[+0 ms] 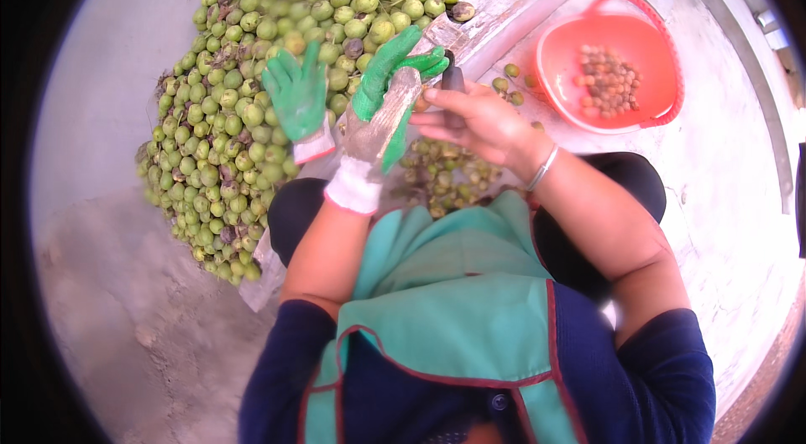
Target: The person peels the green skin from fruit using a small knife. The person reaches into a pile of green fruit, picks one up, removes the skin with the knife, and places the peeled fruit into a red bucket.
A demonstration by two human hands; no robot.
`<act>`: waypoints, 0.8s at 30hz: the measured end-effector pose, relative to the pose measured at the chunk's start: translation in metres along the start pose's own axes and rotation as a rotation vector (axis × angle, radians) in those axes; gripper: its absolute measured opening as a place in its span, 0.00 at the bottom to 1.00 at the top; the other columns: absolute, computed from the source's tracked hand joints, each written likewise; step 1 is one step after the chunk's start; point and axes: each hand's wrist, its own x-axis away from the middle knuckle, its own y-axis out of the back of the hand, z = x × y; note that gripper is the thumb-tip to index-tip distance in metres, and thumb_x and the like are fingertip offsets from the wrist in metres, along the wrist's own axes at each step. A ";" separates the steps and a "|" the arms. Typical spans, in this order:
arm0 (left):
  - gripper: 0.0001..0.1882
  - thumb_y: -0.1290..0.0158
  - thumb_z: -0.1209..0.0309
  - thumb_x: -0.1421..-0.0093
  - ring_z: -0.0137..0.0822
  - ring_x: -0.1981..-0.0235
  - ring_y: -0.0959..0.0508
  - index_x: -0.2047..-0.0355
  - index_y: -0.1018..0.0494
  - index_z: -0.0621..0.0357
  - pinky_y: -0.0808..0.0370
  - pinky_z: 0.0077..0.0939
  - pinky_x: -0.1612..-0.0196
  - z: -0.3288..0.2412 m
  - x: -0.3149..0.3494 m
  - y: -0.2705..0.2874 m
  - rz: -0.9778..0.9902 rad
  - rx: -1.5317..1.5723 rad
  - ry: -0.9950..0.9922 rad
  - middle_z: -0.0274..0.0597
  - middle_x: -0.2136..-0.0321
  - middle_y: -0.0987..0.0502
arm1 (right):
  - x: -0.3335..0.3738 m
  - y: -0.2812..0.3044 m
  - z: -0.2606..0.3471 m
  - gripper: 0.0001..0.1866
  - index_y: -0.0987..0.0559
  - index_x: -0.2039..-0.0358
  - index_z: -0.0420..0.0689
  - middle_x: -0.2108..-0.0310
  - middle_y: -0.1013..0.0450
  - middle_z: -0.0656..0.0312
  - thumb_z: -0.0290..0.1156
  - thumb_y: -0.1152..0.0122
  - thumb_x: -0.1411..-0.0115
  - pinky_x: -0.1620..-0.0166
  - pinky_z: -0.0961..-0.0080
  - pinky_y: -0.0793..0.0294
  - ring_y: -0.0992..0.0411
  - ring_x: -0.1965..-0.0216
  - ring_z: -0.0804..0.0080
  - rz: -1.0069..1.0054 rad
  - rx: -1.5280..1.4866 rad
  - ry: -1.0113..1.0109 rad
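My left hand (pixel 379 112) wears a work glove with a dirty whitish back, green fingers and a white cuff. Its fingers are stretched out and apart, close to my right hand. My bare right hand (pixel 487 121), with a bracelet at the wrist, holds a tool by its black handle (pixel 453 87); I cannot make out the tool's working end. A small brown round piece (pixel 421 105) shows between the hands. Another green glove (pixel 298 96) with a white cuff lies on the heap of green-husked nuts (pixel 243 117), left of my gloved hand.
At the right stands a red-pink basket (pixel 550 58) with a handle, holding many brown nuts (pixel 606 83). A few green nuts (pixel 511 70) lie beside it. Husk pieces (pixel 453 171) are strewn between my knees. A worn board (pixel 470 33) runs along the heap's right edge.
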 end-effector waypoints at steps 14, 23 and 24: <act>0.21 0.55 0.69 0.33 0.34 0.49 0.29 0.42 0.38 0.63 0.29 0.24 0.46 0.054 0.009 0.033 0.065 0.628 0.282 0.43 0.49 0.31 | -0.012 -0.004 -0.007 0.15 0.26 0.58 0.42 0.65 0.24 0.61 0.39 0.41 0.38 0.63 0.75 0.28 0.26 0.65 0.74 -0.157 0.014 0.093; 0.17 0.56 0.73 0.34 0.33 0.51 0.27 0.46 0.36 0.65 0.28 0.27 0.47 0.042 0.000 0.030 -0.015 0.378 0.156 0.43 0.51 0.28 | -0.002 -0.003 -0.010 0.14 0.30 0.66 0.41 0.74 0.27 0.48 0.39 0.42 0.41 0.68 0.57 0.29 0.27 0.71 0.47 -0.277 1.285 0.685; 0.16 0.56 0.72 0.33 0.33 0.52 0.27 0.47 0.35 0.64 0.28 0.27 0.48 0.045 0.000 0.033 -0.052 0.451 0.188 0.43 0.51 0.28 | -0.003 -0.002 -0.011 0.14 0.31 0.66 0.41 0.74 0.26 0.48 0.39 0.42 0.41 0.68 0.57 0.29 0.27 0.71 0.47 -0.247 1.348 0.744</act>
